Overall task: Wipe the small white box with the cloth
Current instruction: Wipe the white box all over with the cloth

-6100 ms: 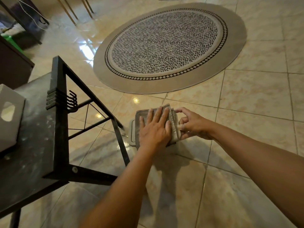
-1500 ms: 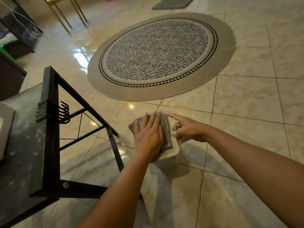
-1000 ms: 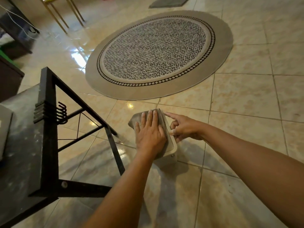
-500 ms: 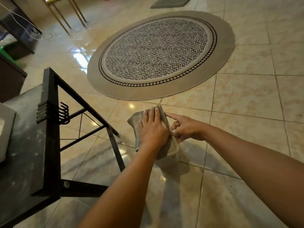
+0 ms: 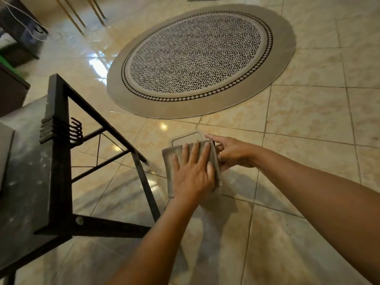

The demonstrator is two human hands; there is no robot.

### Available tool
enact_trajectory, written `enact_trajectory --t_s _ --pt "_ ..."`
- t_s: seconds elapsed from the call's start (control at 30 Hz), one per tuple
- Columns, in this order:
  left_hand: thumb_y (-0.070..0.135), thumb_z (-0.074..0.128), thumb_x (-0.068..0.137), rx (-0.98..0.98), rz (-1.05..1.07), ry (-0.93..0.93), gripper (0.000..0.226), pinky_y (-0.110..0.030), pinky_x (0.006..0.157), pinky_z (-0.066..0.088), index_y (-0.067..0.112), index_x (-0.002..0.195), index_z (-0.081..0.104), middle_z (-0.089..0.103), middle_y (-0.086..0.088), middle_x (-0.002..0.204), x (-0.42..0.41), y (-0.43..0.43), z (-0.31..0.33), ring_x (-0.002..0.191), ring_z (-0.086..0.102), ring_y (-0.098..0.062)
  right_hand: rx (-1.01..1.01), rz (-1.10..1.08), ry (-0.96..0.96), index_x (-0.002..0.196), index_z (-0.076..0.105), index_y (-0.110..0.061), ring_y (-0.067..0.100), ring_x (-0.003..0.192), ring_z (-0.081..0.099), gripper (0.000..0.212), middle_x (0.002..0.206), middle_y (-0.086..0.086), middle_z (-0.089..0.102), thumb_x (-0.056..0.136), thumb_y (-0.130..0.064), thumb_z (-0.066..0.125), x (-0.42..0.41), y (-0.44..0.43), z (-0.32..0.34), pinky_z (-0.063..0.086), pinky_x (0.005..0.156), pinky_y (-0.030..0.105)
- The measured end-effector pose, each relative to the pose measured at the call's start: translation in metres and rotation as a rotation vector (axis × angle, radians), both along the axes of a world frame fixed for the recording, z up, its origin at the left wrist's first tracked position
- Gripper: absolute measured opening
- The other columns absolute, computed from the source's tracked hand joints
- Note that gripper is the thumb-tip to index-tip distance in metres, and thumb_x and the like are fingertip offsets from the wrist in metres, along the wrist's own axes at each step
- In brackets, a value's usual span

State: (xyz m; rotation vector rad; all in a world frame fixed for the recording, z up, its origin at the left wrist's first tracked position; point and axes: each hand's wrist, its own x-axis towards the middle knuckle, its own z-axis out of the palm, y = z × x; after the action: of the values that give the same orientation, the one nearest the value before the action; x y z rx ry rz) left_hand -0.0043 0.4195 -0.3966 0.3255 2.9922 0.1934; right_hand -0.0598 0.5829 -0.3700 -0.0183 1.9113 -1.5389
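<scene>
The small white box (image 5: 188, 138) sits on the tiled floor, and only its far end shows past the cloth. A grey folded cloth (image 5: 169, 161) covers most of its top. My left hand (image 5: 192, 171) lies flat on the cloth with fingers spread, pressing it onto the box. My right hand (image 5: 231, 153) grips the box's right side, with the index finger stretched along its far right edge. The near part of the box is hidden under the cloth and my left hand.
A black metal-framed table (image 5: 55, 161) with a dusty dark top and a row of hooks (image 5: 72, 132) stands at the left, its leg close to the box. A round patterned rug (image 5: 197, 58) lies beyond. Thin chair legs (image 5: 82, 15) and dark furniture (image 5: 12, 87) are at the far left.
My left hand has slid the cloth toward me over the box, uncovering its far end. My right hand stays on the box's right side.
</scene>
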Motion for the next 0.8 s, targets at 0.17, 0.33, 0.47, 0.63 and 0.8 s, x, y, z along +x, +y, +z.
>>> enact_trajectory --t_s 0.17,0.33,0.47,0.63,0.8 --pt "0.050 0.010 0.100 0.070 0.202 -0.040 0.063 -0.056 0.121 -0.005 0.036 0.155 -0.015 -0.018 0.002 0.166 -0.026 -0.014 0.006 0.150 -0.023 -0.025 0.020 -0.037 0.007 0.157 0.020 -0.035 0.018 0.070 0.059 0.089 0.080 0.007 0.053 0.091 0.013 0.054 0.003 -0.002 0.001 0.060 0.069 0.035" --pt "0.053 -0.005 0.094 0.002 0.077 -0.085 0.063 -0.055 0.120 -0.013 0.035 0.151 -0.027 -0.033 0.002 0.160 0.030 0.010 0.005 0.146 -0.033 -0.026 -0.007 -0.013 0.005 0.157 0.018 -0.034 0.019 0.074 0.061 0.092 0.082 0.007 0.051 0.088 0.017 0.050 0.001 0.001 -0.001 0.062 0.077 0.042" --pt "0.046 0.004 0.098 0.024 0.167 -0.076 0.063 -0.055 0.119 -0.014 0.033 0.155 -0.017 -0.023 0.001 0.164 -0.035 0.012 0.006 0.148 -0.027 -0.027 0.009 -0.025 0.011 0.158 0.018 -0.033 0.016 0.067 0.060 0.092 0.078 0.007 0.053 0.087 0.018 0.048 0.002 -0.001 -0.002 0.061 0.071 0.038" --pt "0.041 0.014 0.102 0.053 0.238 -0.081 0.062 -0.058 0.119 -0.012 0.032 0.157 -0.014 -0.017 -0.002 0.166 -0.057 0.012 0.010 0.150 -0.023 -0.028 0.020 -0.042 0.013 0.158 0.017 -0.034 0.018 0.068 0.060 0.094 0.079 0.008 0.053 0.087 0.018 0.051 0.002 -0.002 -0.003 0.062 0.072 0.040" --pt "0.055 -0.013 0.083 0.037 0.149 -0.094 0.074 -0.053 0.120 -0.012 0.034 0.152 -0.025 -0.032 0.002 0.161 0.037 0.019 0.005 0.145 -0.034 -0.023 -0.002 -0.017 0.018 0.157 0.019 -0.036 0.018 0.071 0.059 0.094 0.078 0.005 0.050 0.087 0.014 0.055 0.001 0.000 -0.007 0.063 0.076 0.043"
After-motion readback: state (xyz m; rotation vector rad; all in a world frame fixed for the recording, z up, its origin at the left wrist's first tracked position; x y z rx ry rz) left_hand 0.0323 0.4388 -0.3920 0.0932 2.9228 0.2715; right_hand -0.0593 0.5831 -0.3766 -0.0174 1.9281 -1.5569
